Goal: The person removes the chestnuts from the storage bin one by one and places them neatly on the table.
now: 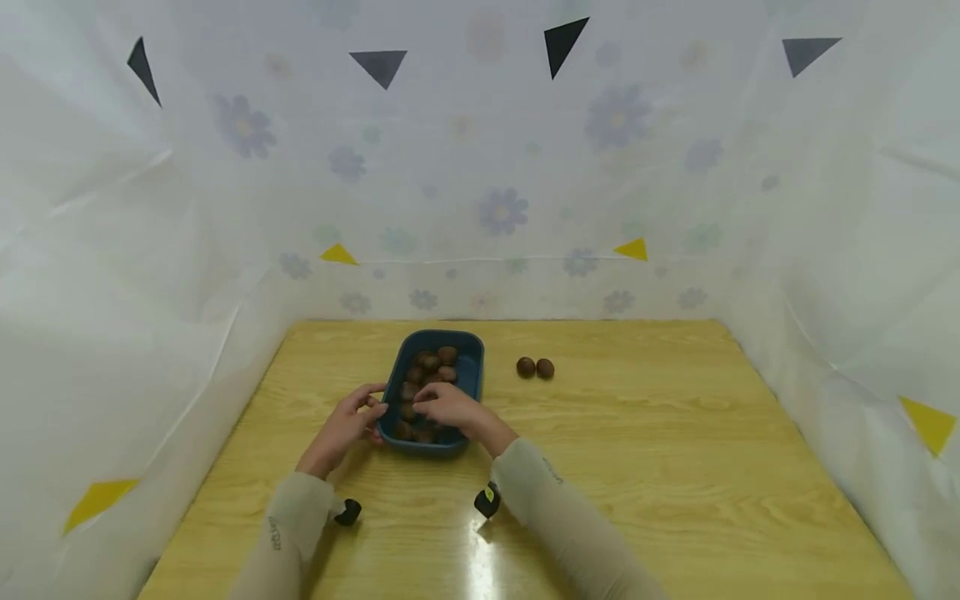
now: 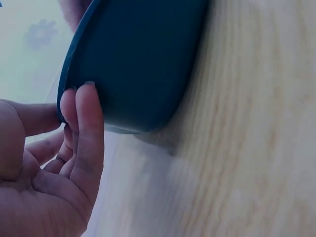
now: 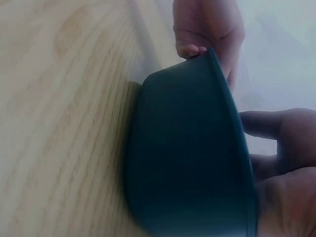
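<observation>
A dark blue rectangular plastic tub point(image 1: 471, 375) rests on the table, with several round brown nuts point(image 1: 447, 355) in it, possibly chestnuts. At the tub's left side my left hand point(image 1: 348, 425) grips the rim. The left wrist view shows the thumb at the edge and the fingertips point(image 2: 89, 103) against the outer wall point(image 2: 143, 59). My right hand point(image 1: 453, 408) reaches over the right rim, its fingers down among the nuts. In the right wrist view the tub wall point(image 3: 187, 143) hides those fingertips, so whether they pinch a nut cannot be made out.
Two more brown nuts point(image 1: 536, 367) lie side by side on the wooden table point(image 1: 637, 450), right of the tub. Behind the table hangs a white flowered sheet point(image 1: 480, 167), and white sheeting point(image 1: 862, 317) also encloses both sides. Small dark wrist devices point(image 1: 487, 500) sit under the sleeves.
</observation>
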{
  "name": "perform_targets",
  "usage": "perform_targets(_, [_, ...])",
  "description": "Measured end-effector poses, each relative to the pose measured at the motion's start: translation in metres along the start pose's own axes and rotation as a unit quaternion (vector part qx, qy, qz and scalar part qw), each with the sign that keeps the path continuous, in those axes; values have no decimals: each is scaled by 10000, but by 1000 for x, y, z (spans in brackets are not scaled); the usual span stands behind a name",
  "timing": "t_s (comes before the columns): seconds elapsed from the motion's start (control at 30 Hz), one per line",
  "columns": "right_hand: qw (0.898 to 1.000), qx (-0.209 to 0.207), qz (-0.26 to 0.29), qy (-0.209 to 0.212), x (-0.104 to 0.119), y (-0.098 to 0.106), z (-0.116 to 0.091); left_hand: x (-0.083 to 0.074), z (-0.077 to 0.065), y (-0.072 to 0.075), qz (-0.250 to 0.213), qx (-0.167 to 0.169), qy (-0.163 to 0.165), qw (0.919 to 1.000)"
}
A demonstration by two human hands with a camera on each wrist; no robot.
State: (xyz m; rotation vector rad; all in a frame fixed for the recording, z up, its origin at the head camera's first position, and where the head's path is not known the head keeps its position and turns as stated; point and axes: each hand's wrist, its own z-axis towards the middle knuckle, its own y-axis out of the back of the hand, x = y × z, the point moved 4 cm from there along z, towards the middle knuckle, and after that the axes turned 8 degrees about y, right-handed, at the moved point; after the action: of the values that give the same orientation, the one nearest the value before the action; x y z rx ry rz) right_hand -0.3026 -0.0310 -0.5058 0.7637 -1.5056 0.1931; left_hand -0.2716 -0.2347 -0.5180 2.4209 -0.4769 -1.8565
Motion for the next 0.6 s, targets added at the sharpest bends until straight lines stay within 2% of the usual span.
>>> perform_targets(0.1, [9988, 143, -445, -120, -2, -2, 2, 1, 2, -1, -65, -35, 51, 10000])
perform_targets(0.2, [9958, 423, -811, -16, -4, -5, 3, 3, 3, -1, -131, -33, 114, 9998])
perform_targets(0.37, [9901, 937, -1023, 212, -2, -10, 3, 4, 5, 1, -153, -70, 147, 9998])
perform_targets(0.47, [9904, 946, -976, 248, -2, -10, 2, 5, 7, 1, -178, -69, 109, 9998])
perform_targets(0.6, [9899, 739, -1170, 316, -1, -9, 2, 7, 8, 2, -194, -108, 89, 9997])
